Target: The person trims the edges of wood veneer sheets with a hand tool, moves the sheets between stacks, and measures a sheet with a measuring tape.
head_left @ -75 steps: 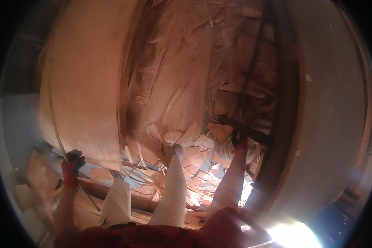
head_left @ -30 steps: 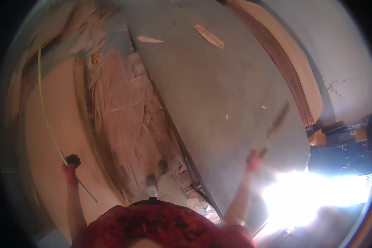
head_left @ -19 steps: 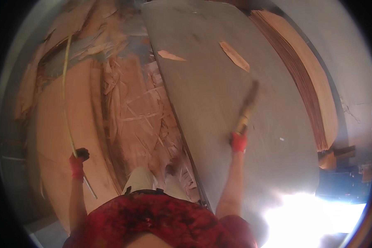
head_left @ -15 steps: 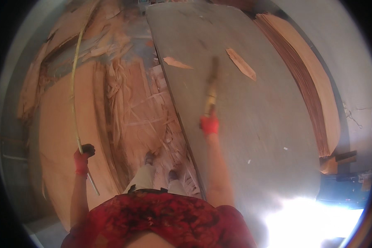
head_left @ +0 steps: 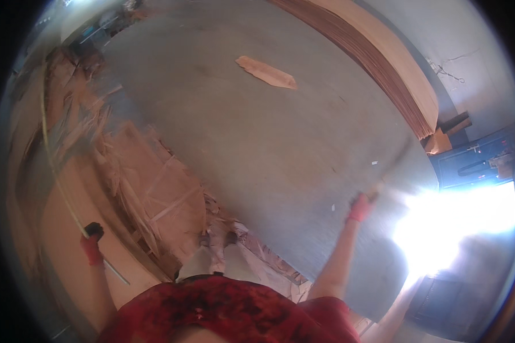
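My left hand (head_left: 92, 244), in a red glove with dark fingertips, is closed round a long thin pale pole (head_left: 58, 176). The pole rises far ahead on the left, and its short lower end pokes out below my fist. My right hand (head_left: 360, 207), gloved in red, reaches out to the right over a large grey tabletop (head_left: 240, 131). It grips a long tool (head_left: 380, 186) with a pale part near the glove and a dark far part; motion blur hides its exact kind. A torn piece of wood veneer (head_left: 267, 73) lies on the tabletop's far part.
A stack of veneer sheets (head_left: 377, 68) runs along the far right side. Broken veneer scraps (head_left: 154, 166) cover the floor left of the table, beside a larger wood sheet (head_left: 68, 211). Blue equipment (head_left: 475, 163) stands at the right near a bright glare.
The view has turned to the right. My right hand has swung the tool rightward across the table. One of two veneer pieces no longer shows on the tabletop; the left hand still holds the pole.
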`<state>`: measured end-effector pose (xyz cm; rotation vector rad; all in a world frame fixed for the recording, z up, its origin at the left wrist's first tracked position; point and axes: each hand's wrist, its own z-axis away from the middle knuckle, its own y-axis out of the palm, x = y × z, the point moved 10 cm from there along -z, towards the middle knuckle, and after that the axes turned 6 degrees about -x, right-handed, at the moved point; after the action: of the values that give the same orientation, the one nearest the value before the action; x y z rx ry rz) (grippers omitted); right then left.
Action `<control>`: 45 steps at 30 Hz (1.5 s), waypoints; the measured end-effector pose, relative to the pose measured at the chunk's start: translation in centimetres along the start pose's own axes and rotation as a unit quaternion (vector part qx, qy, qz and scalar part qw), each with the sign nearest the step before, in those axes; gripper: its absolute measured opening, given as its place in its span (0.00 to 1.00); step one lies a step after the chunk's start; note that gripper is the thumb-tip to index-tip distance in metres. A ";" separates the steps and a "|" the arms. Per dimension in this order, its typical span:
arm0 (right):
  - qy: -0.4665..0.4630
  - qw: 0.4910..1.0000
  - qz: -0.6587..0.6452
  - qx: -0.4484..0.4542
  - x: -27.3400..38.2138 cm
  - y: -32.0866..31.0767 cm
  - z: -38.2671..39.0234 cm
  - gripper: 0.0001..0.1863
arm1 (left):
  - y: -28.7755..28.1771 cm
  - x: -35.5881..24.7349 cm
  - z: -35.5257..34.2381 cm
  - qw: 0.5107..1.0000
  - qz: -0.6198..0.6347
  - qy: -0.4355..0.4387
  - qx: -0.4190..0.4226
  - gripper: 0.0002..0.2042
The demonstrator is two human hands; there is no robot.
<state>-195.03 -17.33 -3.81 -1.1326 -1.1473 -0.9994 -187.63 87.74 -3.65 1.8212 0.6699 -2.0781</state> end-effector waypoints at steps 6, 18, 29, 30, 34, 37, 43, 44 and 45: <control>0.012 0.969 0.235 -0.081 -6.1 -17.6 -18.9 0.35 | 3.5 2.1 -0.9 0.999 -0.007 -0.021 -0.023 0.15; -0.221 0.800 0.316 0.459 2.0 47.7 30.5 0.36 | 4.1 5.8 -7.5 0.996 -0.010 -0.009 -0.090 0.17; -0.048 0.832 0.099 0.544 9.4 51.0 40.9 0.33 | 4.2 4.8 -9.2 0.984 -0.119 -0.020 -0.128 0.13; -0.042 0.891 0.075 0.446 6.3 48.3 29.9 0.31 | 6.0 4.6 -10.1 0.990 -0.106 -0.011 -0.096 0.13; -0.058 0.996 0.015 0.062 6.7 25.8 0.9 0.31 | 4.0 2.4 -7.5 0.987 -0.107 0.005 -0.116 0.12; -0.141 0.976 0.097 -0.133 1.7 5.9 -17.7 0.22 | 4.3 2.9 -6.4 0.990 -0.049 0.039 -0.124 0.13; 0.155 0.971 0.127 -0.131 -7.9 -1.8 -22.5 0.27 | 2.8 2.2 -8.9 0.984 -0.094 0.034 -0.145 0.12; 0.190 0.952 0.159 -0.181 -7.7 1.0 -20.6 0.30 | 2.5 1.1 -8.7 0.982 -0.109 0.029 -0.152 0.12; 0.148 0.964 0.145 -0.166 -5.2 5.9 -20.8 0.31 | 2.3 1.9 -8.3 0.982 -0.108 0.010 -0.156 0.11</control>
<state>-186.80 -36.82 -10.79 -1.3181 -0.5679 -1.1083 -179.72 90.33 -6.61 1.6551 1.1722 -1.9479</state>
